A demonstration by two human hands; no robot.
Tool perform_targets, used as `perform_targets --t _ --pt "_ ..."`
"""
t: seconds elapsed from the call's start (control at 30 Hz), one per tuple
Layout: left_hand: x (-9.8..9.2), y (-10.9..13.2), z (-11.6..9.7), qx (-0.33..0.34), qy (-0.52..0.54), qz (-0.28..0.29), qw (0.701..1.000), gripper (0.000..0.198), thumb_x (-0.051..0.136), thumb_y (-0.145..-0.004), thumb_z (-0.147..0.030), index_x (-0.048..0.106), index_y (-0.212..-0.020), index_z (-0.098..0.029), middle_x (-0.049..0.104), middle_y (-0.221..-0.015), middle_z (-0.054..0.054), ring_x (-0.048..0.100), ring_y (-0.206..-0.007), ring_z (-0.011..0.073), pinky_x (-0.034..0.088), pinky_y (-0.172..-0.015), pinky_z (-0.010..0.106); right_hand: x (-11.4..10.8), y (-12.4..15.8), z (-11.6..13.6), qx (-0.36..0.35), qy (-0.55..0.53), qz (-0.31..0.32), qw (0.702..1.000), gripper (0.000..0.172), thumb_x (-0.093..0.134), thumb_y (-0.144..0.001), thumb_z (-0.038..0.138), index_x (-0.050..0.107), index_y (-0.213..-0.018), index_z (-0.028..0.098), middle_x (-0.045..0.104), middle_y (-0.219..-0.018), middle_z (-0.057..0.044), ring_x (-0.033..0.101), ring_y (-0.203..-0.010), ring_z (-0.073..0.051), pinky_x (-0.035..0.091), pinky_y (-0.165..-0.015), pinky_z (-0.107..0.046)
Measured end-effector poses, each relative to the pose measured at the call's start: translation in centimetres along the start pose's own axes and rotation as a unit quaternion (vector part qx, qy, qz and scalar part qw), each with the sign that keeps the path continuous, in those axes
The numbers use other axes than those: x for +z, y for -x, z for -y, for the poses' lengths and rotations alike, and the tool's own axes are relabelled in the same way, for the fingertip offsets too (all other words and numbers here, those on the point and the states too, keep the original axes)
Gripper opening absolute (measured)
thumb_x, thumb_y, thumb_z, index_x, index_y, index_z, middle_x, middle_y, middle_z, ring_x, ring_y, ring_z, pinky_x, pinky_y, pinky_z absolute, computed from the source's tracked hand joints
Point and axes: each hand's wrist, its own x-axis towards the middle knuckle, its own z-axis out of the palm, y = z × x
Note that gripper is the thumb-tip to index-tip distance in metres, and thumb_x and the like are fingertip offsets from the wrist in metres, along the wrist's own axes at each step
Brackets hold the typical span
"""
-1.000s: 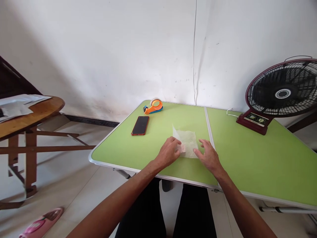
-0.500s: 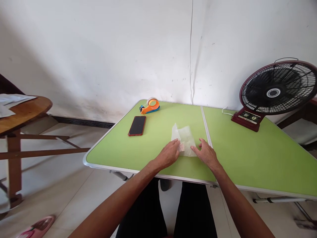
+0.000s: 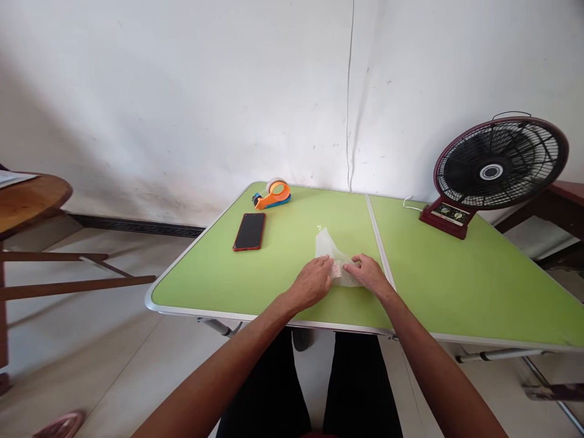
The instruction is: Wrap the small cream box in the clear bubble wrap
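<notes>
A crumpled, translucent white sheet (image 3: pixel 325 243), which looks like thin packing foam or plastic, lies on the green table (image 3: pixel 205 274). On it sits a small pinkish thing (image 3: pixel 336 269) with faint markings, too small to name. My left hand (image 3: pixel 314 280) is closed at the left of the sheet, its fingertips on the sheet's left side beside the pinkish thing. From the right, my right hand (image 3: pixel 367 272) pinches the sheet's right side, thumb and fingers close together, with that side drawn inward and up. The sheet's right edge is partly hidden behind this hand.
A phone (image 3: pixel 249 232) with a red edge lies left of the hands. Behind it stands an orange and blue tape dispenser (image 3: pixel 274 194). At the right is a dark red fan (image 3: pixel 493 173). A metal strip (image 3: pixel 378 231) crosses the table; a wooden table (image 3: pixel 36 201) stands left.
My right hand has moved left and closed on the sheet's right side, which is now folded inward. My left hand stays nearly in place. The view has shifted slightly.
</notes>
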Motion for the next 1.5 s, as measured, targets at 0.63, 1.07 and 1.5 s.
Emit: perform_targets --t 0.63,1.07,1.5 --pt "-2.0 0.2 -1.0 -0.027 -0.088 0.008 0.996 0.026 0.045 -0.083 -0.018 0.057 -0.106 -0.021 0.049 -0.107 0.012 0.053 -0.091 0.0245 0.049 -0.071 0.035 1.1 0.6 1.7 0.015 -0.314 0.001 0.949 0.022 0.06 -0.072 0.038 0.053 -0.066 0.018 0.054 -0.055 0.004 0.046 -0.044 -0.01 0.033 -0.04 -0.021" --pt "-1.3 -0.5 -0.6 -0.026 -0.013 0.015 0.999 0.028 0.046 -0.08 -0.014 0.06 -0.104 -0.019 0.048 -0.097 0.009 0.056 -0.08 0.0213 0.05 -0.07 0.033 -0.8 1.6 2.1 0.029 -0.516 0.174 0.838 0.022 0.072 -0.067 0.022 0.066 -0.087 0.012 0.069 -0.082 -0.007 0.06 -0.059 -0.011 0.049 -0.043 -0.019" --pt "-0.1 -0.1 0.5 -0.034 0.154 -0.079 0.984 0.036 0.049 -0.074 -0.012 0.057 -0.109 -0.016 0.054 -0.096 0.006 0.054 -0.085 0.0176 0.046 -0.076 0.029 0.5 2.0 3.2 -0.062 -0.348 0.088 0.931 0.044 0.062 -0.065 0.022 0.059 -0.107 0.01 0.054 -0.062 0.005 0.046 -0.049 -0.008 0.035 -0.04 -0.019"
